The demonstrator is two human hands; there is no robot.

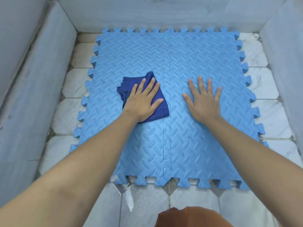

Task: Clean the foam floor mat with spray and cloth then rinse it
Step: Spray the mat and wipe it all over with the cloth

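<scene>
A light blue foam floor mat made of interlocking tiles lies flat on the tiled floor. A folded dark blue cloth rests on the mat left of its centre seam. My left hand presses flat on the cloth with fingers spread, covering its lower middle. My right hand lies palm down on the bare mat right of the seam, fingers apart, holding nothing. No spray bottle is in view.
White floor tiles surround the mat and look wet near its front edge. Low grey marble walls enclose the area on the left, back and right. An orange-brown garment shows at the bottom edge.
</scene>
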